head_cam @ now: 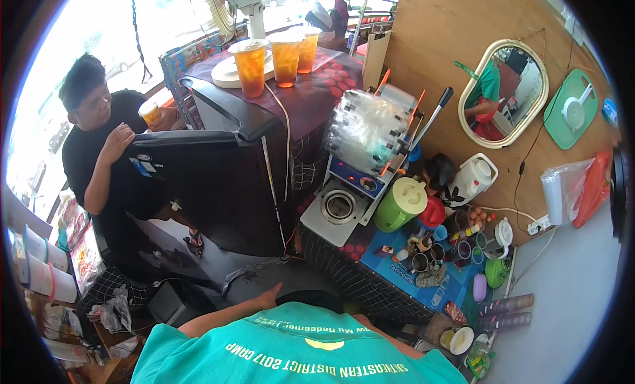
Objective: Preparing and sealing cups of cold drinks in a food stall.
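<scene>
My left hand [270,293] rests low in front of my body, beside the dark cloth at my waist, with part of it visible. Whether its fingers hold anything cannot be told. On the right, only my forearm [389,338] shows; the hand is out of view below my green shirt. Before me stands a cup sealing machine [356,173] with a roll of clear film and a raised lever [445,97]. To its left, a black refrigerator door [198,185] stands ajar. Three cups of amber iced drink [250,69] sit on the dark patterned cloth [317,98] on top.
Behind the door, another person [106,151] grips its top edge and holds a cup of drink [149,112]. A green pitcher [399,205], a white jug [474,178] and several mugs [420,261] crowd the right-hand table. White tubs [52,275] stand at the left.
</scene>
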`<move>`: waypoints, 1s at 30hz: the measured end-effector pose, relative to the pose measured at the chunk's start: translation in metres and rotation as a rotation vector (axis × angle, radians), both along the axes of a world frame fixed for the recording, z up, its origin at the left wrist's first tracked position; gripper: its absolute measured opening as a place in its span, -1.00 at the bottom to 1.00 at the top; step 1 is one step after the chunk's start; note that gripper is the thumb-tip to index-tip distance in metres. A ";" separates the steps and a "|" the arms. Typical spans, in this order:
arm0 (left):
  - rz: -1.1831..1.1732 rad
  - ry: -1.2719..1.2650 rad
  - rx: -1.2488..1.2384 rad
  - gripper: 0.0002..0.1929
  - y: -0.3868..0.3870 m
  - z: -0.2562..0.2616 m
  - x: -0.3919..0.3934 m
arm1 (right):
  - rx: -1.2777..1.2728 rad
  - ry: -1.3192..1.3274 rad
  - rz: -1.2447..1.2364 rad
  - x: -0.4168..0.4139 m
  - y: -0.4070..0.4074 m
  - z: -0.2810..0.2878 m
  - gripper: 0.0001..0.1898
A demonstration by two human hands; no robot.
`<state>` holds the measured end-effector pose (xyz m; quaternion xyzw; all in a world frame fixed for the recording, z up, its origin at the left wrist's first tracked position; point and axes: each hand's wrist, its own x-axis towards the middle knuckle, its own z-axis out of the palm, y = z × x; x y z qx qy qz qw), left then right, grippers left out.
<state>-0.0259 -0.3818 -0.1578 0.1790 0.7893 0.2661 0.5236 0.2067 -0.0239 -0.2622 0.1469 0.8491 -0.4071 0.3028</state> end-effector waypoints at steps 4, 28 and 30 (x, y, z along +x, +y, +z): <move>-0.064 0.063 0.088 0.19 0.006 0.023 -0.006 | 0.068 0.139 0.004 -0.002 0.006 0.025 -0.61; -0.367 0.470 0.176 -0.16 -0.064 0.132 -0.006 | 0.309 -0.236 -0.249 0.015 -0.024 0.177 -0.65; -0.389 0.456 -0.044 -0.22 -0.072 0.143 0.000 | 0.305 -0.246 -0.252 0.024 -0.019 0.168 -0.65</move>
